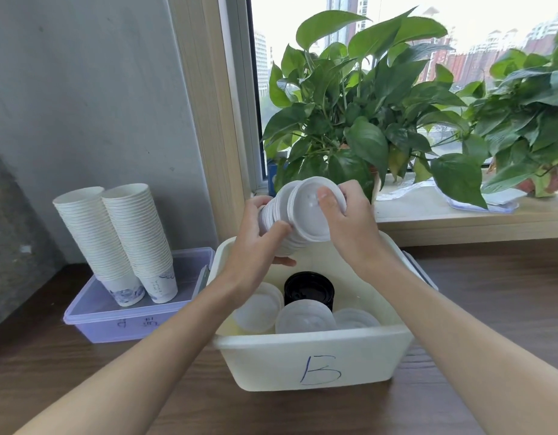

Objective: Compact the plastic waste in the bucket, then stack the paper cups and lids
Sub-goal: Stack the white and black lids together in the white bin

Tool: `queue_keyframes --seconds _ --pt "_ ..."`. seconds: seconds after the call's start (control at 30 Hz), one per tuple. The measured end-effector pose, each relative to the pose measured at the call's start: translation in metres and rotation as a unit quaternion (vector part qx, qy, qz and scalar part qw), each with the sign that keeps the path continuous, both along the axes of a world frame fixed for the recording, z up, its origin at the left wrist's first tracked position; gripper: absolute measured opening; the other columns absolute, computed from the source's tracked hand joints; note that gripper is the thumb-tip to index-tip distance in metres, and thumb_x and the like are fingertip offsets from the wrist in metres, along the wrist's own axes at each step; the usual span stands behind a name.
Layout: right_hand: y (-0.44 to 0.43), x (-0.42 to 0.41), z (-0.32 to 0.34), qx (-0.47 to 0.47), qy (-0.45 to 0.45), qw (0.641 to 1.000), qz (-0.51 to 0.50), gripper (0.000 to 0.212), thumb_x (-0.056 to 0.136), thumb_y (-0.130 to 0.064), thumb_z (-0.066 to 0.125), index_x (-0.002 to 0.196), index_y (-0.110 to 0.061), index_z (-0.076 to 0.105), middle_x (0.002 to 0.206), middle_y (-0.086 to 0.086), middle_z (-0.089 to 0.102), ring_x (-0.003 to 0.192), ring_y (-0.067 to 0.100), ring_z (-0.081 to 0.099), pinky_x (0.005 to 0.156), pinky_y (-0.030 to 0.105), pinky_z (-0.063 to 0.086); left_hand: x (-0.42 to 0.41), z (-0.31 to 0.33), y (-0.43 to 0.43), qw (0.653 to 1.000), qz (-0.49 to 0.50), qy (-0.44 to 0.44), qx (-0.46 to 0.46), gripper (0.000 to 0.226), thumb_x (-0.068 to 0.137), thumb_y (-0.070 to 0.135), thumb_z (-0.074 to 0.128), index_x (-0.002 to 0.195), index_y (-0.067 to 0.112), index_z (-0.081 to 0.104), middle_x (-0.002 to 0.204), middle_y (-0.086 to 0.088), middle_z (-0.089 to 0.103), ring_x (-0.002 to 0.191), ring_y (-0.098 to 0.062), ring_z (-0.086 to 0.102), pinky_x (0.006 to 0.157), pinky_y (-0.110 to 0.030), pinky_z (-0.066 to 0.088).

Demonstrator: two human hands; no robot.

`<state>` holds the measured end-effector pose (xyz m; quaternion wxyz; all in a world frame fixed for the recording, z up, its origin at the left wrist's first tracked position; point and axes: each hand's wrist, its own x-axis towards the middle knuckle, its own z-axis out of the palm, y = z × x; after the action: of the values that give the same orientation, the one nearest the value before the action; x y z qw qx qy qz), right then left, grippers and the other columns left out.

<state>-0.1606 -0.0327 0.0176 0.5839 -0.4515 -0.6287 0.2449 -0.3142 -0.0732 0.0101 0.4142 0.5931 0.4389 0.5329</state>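
I hold a stack of translucent white plastic lids (pixel 298 215) sideways above the white bin marked "B" (pixel 315 359). My left hand (pixel 259 243) grips the stack from below and the left. My right hand (pixel 346 215) holds its front lid, thumb pressed on the lid's face. Inside the bin lie three more stacks of clear lids (pixel 304 317) and a stack of black lids (pixel 309 288). Two tall stacks of white paper cups (pixel 127 243) stand upside down on a purple box lid to the left.
The purple storage box (pixel 114 321) sits left of the bin against a grey wall. Potted leafy plants (pixel 359 120) stand on the wooden window sill (pixel 459 218) behind the bin. The bin rests on a dark wooden table (pixel 491 309).
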Motion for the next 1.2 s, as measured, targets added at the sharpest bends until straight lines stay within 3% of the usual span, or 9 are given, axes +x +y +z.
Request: queue_keyframes --seconds 0.13,0.23,0.4,0.57,0.7,0.87,0.97,1.07,1.2 --pt "-0.001 0.001 -0.002 0.003 -0.001 1.0 0.016 0.027 0.097 -0.032 0.052 0.093 -0.005 0.049 0.073 -0.008 0.045 0.065 0.006 0.043 0.06 0.02 0.037 0.0 0.0 0.0 0.999 -0.026 -0.014 -0.022 0.053 0.085 0.044 0.056 0.135 0.033 0.042 0.129 -0.002 0.051 0.112 -0.027 0.061 0.076 -0.044 0.063" --pt "-0.003 -0.001 -0.002 0.021 0.002 0.999 0.03 0.023 0.098 -0.029 0.052 0.089 -0.008 0.046 0.068 -0.013 0.042 0.06 0.001 0.04 0.058 0.018 0.036 0.003 0.0 -0.002 0.999 -0.02 -0.008 -0.024 0.055 0.086 0.053 0.058 0.136 0.036 0.044 0.129 -0.003 0.053 0.111 -0.026 0.063 0.073 -0.044 0.063" --pt "-0.008 -0.005 0.001 0.038 0.003 0.996 0.075 0.014 0.1 -0.019 0.047 0.105 -0.007 0.046 0.082 -0.011 0.046 0.072 0.001 0.043 0.068 0.017 0.037 0.003 0.0 -0.001 1.0 -0.018 -0.001 0.002 0.036 0.101 0.045 0.05 0.137 0.043 0.047 0.139 0.003 0.048 0.119 -0.022 0.058 0.065 -0.043 0.063" --pt "-0.009 -0.006 0.001 -0.019 0.022 0.992 0.119 0.015 0.102 -0.017 0.043 0.107 -0.006 0.052 0.086 -0.001 0.052 0.077 0.008 0.046 0.069 0.021 0.039 0.004 0.001 -0.003 0.999 -0.03 -0.015 -0.005 0.026 0.095 0.047 0.056 0.121 0.047 0.056 0.135 -0.003 0.048 0.117 -0.025 0.06 0.07 -0.044 0.063" --pt "-0.009 -0.006 -0.001 -0.063 0.029 0.987 0.145 0.011 0.102 -0.017 0.042 0.109 -0.011 0.048 0.091 0.001 0.052 0.08 0.011 0.047 0.073 0.028 0.04 0.003 0.001 -0.004 1.0 -0.022 0.007 0.013 0.044 0.085 0.055 0.058 0.127 0.046 0.055 0.137 0.0 0.049 0.118 -0.023 0.059 0.068 -0.041 0.063" --pt "-0.011 -0.007 0.001 -0.136 0.102 0.963 0.207 0.018 0.098 -0.015 0.045 0.112 -0.02 0.055 0.102 0.001 0.059 0.091 0.015 0.055 0.08 0.036 0.045 0.002 0.0 -0.004 0.999 -0.001 0.028 0.036 0.042 0.09 0.04 0.046 0.131 0.035 0.054 0.132 -0.002 0.051 0.108 -0.02 0.062 0.064 -0.038 0.063" --pt "-0.011 -0.006 0.004 -0.18 0.149 0.943 0.236 0.023 0.096 -0.033 0.052 0.111 -0.017 0.061 0.098 -0.002 0.062 0.093 0.017 0.06 0.081 0.041 0.051 0.002 0.0 -0.004 0.998 -0.008 0.041 0.049 0.04 0.091 0.037 0.046 0.13 0.036 0.053 0.133 0.0 0.051 0.111 -0.022 0.061 0.064 -0.038 0.063" --pt "-0.009 -0.006 0.002 -0.166 0.115 0.959 0.198 0.038 0.09 -0.058 0.051 0.098 -0.023 0.064 0.093 -0.006 0.059 0.092 0.014 0.058 0.086 0.039 0.05 0.002 -0.003 -0.005 0.997 -0.017 0.048 0.05 0.045 0.089 0.034 0.046 0.134 0.039 0.048 0.133 0.002 0.051 0.11 -0.02 0.062 0.063 -0.037 0.062" --pt "-0.007 -0.008 -0.001 -0.149 0.083 0.968 0.184 0.045 0.087 -0.065 0.05 0.09 -0.023 0.064 0.086 -0.005 0.06 0.087 0.013 0.056 0.084 0.034 0.045 0.003 -0.001 -0.005 0.997 -0.011 0.047 0.052 0.052 0.085 0.029 0.046 0.137 0.033 0.049 0.131 0.003 0.052 0.106 -0.017 0.063 0.061 -0.038 0.062"
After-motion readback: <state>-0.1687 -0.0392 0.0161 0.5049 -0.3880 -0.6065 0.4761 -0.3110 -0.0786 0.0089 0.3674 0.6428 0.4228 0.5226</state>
